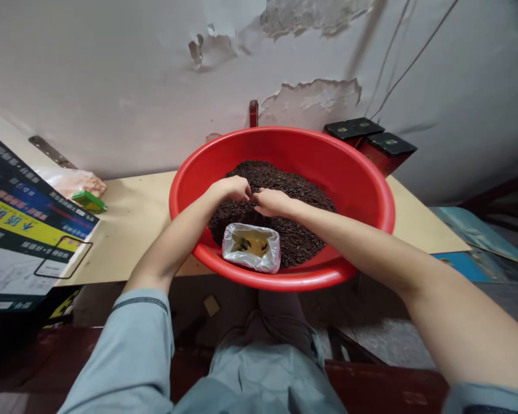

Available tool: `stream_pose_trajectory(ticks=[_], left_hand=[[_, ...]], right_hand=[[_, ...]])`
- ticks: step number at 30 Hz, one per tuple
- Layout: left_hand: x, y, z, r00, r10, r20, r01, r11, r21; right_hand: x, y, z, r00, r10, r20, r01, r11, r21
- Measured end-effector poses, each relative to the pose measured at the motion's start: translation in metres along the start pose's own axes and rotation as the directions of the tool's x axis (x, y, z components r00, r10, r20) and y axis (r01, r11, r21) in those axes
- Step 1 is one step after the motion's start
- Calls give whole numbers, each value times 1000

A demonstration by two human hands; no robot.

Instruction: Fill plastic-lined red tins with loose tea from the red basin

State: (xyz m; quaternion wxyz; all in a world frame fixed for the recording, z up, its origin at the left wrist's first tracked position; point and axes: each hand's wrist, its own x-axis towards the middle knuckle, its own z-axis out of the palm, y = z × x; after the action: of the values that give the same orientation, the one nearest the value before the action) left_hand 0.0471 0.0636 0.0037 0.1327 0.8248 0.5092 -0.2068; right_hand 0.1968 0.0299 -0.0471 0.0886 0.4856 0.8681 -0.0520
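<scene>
A wide red basin (285, 282) holds a heap of dark brown dried bits (304, 247), which look like loose tea leaves. Over the heap, my left hand (234, 188) has its fingers curled in and pointing down. My right hand (271, 202) meets it from the other side, thumb and fingers pressed together, the fingertips of both hands nearly touching. Whatever lies between the fingers is too small to make out. Just in front of my hands, a small box lined with clear plastic (251, 248) rests on the heap at the basin's near side, with a few dark bits inside.
The basin stands on a pale tabletop (133, 213) against a peeling wall. Two dark red tins with black lids (391, 144) sit behind it on the right. At left are printed cartons (30, 230), a plastic bag (71, 183) and a small green packet (88, 201).
</scene>
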Motion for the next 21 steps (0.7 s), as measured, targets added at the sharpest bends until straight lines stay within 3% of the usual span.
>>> stream_pose_trajectory(ticks=[2,6,9,12,15,18,21], left_hand=[[11,2,14,999,-54,8,53,995,81],[25,9,42,978,-190,91,189,982,17],[34,12,53,988,-154,12,154,988,-1],[43,8,56,995,-86,-44,88,995,46],[48,1,55,999,-41,-20,43,997,71],[47,-6,50,998,-42,53,44,998,-33],[43,-11,43,998,-41,39,45,992,-120]], right_hand=[[2,3,14,1000,-17,12,18,999,-44],[5,13,22,994,-59,89,67,993,-93],[9,23,12,986,-89,141,99,993,-67],[11,36,3,988,-83,132,96,991,-98],[9,49,0,994,-51,95,60,994,-91],[6,56,2,998,15,56,-12,998,-56],[5,61,6,994,111,-7,-111,994,-4]])
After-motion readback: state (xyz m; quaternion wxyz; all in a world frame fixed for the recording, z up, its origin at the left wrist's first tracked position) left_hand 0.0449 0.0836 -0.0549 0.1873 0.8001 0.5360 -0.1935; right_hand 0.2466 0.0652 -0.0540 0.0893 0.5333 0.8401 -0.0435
